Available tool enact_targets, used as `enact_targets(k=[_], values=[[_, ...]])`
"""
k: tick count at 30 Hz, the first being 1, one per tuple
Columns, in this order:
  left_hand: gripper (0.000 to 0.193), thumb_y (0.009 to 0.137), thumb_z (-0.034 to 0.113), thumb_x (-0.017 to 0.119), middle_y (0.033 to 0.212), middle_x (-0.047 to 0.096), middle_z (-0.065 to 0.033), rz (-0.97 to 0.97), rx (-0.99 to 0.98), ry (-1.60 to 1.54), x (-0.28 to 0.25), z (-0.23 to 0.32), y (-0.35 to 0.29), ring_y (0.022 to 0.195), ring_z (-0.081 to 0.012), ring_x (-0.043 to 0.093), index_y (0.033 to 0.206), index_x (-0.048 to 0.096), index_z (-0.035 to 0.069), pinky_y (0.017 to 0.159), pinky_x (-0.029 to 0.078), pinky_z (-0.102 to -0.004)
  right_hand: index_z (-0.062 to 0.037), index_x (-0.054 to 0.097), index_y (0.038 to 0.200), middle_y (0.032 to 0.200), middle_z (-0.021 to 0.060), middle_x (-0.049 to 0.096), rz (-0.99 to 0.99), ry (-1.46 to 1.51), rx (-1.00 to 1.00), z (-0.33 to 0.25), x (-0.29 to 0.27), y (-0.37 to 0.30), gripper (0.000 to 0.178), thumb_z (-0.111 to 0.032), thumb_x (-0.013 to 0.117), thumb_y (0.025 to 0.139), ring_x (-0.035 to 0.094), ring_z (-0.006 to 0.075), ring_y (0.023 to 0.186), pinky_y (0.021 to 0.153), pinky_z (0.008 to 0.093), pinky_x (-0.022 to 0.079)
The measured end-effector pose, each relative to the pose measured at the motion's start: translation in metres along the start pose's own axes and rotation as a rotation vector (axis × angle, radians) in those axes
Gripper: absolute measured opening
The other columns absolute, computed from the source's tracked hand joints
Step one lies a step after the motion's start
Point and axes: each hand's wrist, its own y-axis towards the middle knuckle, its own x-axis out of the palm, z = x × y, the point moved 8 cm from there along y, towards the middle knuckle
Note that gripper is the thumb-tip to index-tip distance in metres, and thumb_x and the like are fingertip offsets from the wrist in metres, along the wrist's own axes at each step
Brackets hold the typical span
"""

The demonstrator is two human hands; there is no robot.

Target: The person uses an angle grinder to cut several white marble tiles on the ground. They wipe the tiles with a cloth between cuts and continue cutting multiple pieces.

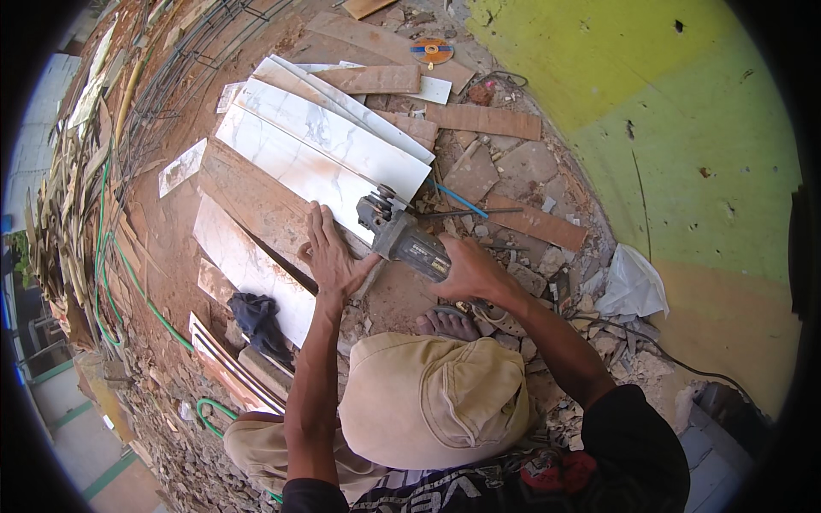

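My right hand [472,267] is wrapped round the body of a dark angle grinder [414,244], whose head rests over the near right end of a white marbled tile [286,168]. A narrow dark line runs lengthwise along the tile's surface; whether it is a cut or a gap between two pieces I cannot tell. My left hand [335,261] lies with fingers spread at the tile's near edge, its thumb stretched toward the grinder. Whether the grinder's disc is turning cannot be made out. A blue rod [462,200] lies just beyond the grinder.
More tile strips [253,267] lie at left, one under a dark cloth [260,323]. An orange cutting disc [431,51] sits at the far side. Broken rubble, a white plastic bag [633,284] and a black cable [658,346] are at right, beside a yellow-green wall [684,128]. A green hose [141,286] winds along the left.
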Motion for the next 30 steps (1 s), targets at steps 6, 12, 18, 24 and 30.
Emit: enact_targets(k=[6,12,18,24,30], values=[[0.133,0.071,0.088,0.062,0.17,0.018,-0.0234,-0.003,-0.003,-0.007,-0.001,0.003,0.0,0.157,-0.0345,0.019,0.16,0.022,-0.002,0.11,0.027,-0.0566,0.0083,0.061,0.103,0.089,0.0305,0.071,-0.035,-0.007,0.017,-0.002,-0.006,-0.012,0.053,-0.024,0.079,0.065,0.072,0.0464,0.087,0.078,0.0485,0.057],[0.13,0.072,0.083,0.064,0.169,0.019,-0.0244,-0.002,-0.002,0.013,-0.004,0.005,0.001,0.156,-0.0361,0.021,0.16,0.021,-0.002,0.11,0.028,-0.0569,0.008,0.061,0.104,0.09,0.0302,0.071,-0.03,0.021,0.022,-0.004,-0.011,-0.02,0.055,-0.026,0.08,0.066,0.072,0.0463,0.089,0.079,0.0489,0.057],[0.131,0.073,0.085,0.063,0.168,0.019,-0.0249,-0.018,-0.003,0.01,-0.003,0.004,0.001,0.155,-0.0387,0.022,0.161,0.018,-0.002,0.111,0.029,-0.0578,0.0076,0.061,0.103,0.091,0.0307,0.071,-0.016,-0.011,0.048,-0.009,-0.013,-0.021,0.053,-0.026,0.078,0.066,0.071,0.0469,0.09,0.081,0.0491,0.057],[0.133,0.069,0.086,0.064,0.17,0.02,-0.0213,0.0,-0.008,-0.007,-0.003,0.004,0.0,0.157,-0.0347,0.021,0.161,0.021,-0.001,0.111,0.027,-0.0548,0.0071,0.061,0.106,0.091,0.0308,0.07,-0.011,0.011,0.041,-0.006,-0.007,-0.013,0.052,-0.022,0.076,0.066,0.071,0.0483,0.09,0.081,0.0496,0.056],[0.135,0.068,0.09,0.06,0.169,0.021,-0.0226,-0.008,-0.009,0.023,-0.003,0.003,-0.001,0.156,-0.035,0.022,0.16,0.022,-0.002,0.109,0.028,-0.0537,0.0059,0.062,0.103,0.091,0.0288,0.071,0.019,0.01,0.024,-0.013,-0.009,-0.008,0.052,-0.023,0.079,0.063,0.072,0.0434,0.085,0.078,0.0472,0.056]])
